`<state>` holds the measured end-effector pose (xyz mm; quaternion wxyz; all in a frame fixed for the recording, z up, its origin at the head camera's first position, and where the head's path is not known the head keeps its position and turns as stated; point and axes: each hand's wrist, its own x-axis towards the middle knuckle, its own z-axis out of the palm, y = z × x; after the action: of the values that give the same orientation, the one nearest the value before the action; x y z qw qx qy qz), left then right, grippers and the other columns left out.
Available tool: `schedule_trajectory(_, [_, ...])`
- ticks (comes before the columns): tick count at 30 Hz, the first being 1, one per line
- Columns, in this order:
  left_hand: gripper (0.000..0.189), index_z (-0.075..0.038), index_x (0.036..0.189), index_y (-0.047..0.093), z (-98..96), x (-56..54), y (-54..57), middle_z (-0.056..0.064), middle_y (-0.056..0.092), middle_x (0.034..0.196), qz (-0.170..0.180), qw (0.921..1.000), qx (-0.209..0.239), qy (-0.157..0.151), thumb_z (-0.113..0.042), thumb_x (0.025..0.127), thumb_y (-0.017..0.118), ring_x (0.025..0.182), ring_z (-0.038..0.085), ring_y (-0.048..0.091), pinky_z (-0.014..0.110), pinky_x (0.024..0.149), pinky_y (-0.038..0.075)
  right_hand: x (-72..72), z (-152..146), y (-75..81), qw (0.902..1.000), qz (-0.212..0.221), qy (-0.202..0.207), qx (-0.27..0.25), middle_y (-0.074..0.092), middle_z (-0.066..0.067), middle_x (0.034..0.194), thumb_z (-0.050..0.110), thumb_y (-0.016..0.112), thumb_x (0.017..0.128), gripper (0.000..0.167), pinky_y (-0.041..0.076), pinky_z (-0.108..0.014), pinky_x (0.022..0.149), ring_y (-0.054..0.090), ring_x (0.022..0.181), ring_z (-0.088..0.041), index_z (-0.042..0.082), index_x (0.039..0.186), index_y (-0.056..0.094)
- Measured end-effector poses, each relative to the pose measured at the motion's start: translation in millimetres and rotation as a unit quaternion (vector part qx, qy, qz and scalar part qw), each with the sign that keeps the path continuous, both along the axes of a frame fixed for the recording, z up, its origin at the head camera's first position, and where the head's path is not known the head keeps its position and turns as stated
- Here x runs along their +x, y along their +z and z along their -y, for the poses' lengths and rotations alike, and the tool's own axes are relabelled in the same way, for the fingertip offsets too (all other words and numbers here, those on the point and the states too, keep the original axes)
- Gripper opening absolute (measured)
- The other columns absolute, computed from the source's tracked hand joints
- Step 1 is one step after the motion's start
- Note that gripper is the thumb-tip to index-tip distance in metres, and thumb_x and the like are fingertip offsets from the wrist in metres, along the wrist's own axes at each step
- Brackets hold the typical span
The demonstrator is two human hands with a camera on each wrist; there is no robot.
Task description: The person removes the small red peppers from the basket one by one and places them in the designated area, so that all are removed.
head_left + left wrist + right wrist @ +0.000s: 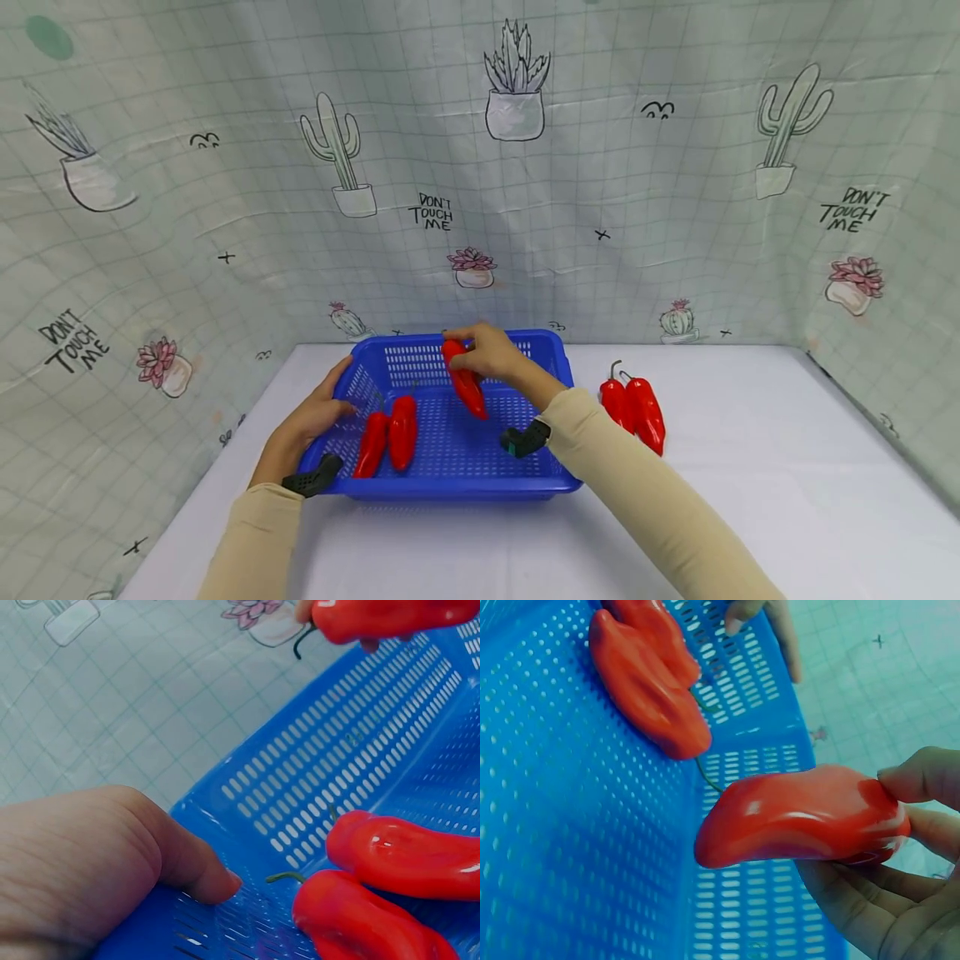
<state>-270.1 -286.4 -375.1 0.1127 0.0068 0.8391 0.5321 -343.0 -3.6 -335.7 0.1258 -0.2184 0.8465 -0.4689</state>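
Observation:
A blue plastic basket (480,486) with slotted walls stands on the white table. My left hand (313,414) grips its left rim, with the thumb (214,881) over the inner side of the wall. Between the thumb and fingers of my right hand (491,352) is a red pepper (802,817), held over the basket's far part with its tip slanting down. Two more red peppers lie side by side at the left inside the basket, one nearer the wall (371,444) and one to its right (402,433).
To the right of the basket, two red peppers lie together on the table, one on the left (615,400) and one on the right (647,414). A patterned cloth (600,192) with plant drawings hangs behind the table (757,467) and along its sides.

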Motion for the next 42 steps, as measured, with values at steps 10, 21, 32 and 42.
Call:
schedule_trajectory(10, [0.093, -0.017, 0.158, -0.005, 0.8, 0.4, -0.3, 0.032, -0.001, 0.160, 0.002, 1.0000, -0.006, 0.001, 0.009, 0.084, 0.044, 0.140, 0.057, 0.018, 0.069, 0.107, 0.029, 4.7, -21.9, 13.7, 0.9995, -0.006, 0.025, 0.018, 0.064, -0.019, 0.119, 0.012, 0.064, 0.088, 0.054, 0.059, -0.031, 0.069, 0.066, 0.088, -0.023, 0.012, 0.141, 0.055])
schedule_trajectory(21, [0.093, -0.020, 0.158, -0.004, 0.4, 1.4, -1.7, 0.032, -0.001, 0.160, 0.009, 0.9999, -0.001, 0.008, 0.008, 0.084, 0.044, 0.138, 0.057, 0.021, 0.068, 0.106, 0.031, 6.9, -39.6, 11.7, 0.9991, -0.011, 0.034, 0.022, 0.058, -0.020, 0.133, 0.011, 0.064, 0.088, 0.052, 0.058, -0.030, 0.068, 0.066, 0.087, -0.021, 0.009, 0.140, 0.055])
schedule_trajectory(32, [0.093, -0.017, 0.158, -0.005, 0.7, 2.6, -1.9, 0.033, 0.000, 0.159, 0.000, 1.0000, -0.003, 0.002, 0.008, 0.084, 0.044, 0.138, 0.057, 0.022, 0.068, 0.105, 0.032, 0.8, -66.4, 23.0, 0.9983, 0.033, 0.026, -0.041, 0.062, -0.024, 0.123, 0.009, 0.059, 0.090, 0.055, 0.060, -0.035, 0.073, 0.066, 0.091, -0.023, 0.006, 0.144, 0.049])
schedule_trajectory(42, [0.093, -0.015, 0.158, -0.005, -2.1, -0.5, -4.8, 0.033, 0.001, 0.159, -0.002, 0.9999, -0.011, -0.001, 0.010, 0.083, 0.044, 0.138, 0.056, 0.021, 0.069, 0.106, 0.030, -3.8, -105.6, 45.9, 0.9987, 0.026, -0.017, -0.041, 0.058, -0.025, 0.129, 0.010, 0.058, 0.092, 0.056, 0.059, -0.040, 0.081, 0.064, 0.102, -0.030, 0.007, 0.146, 0.047])
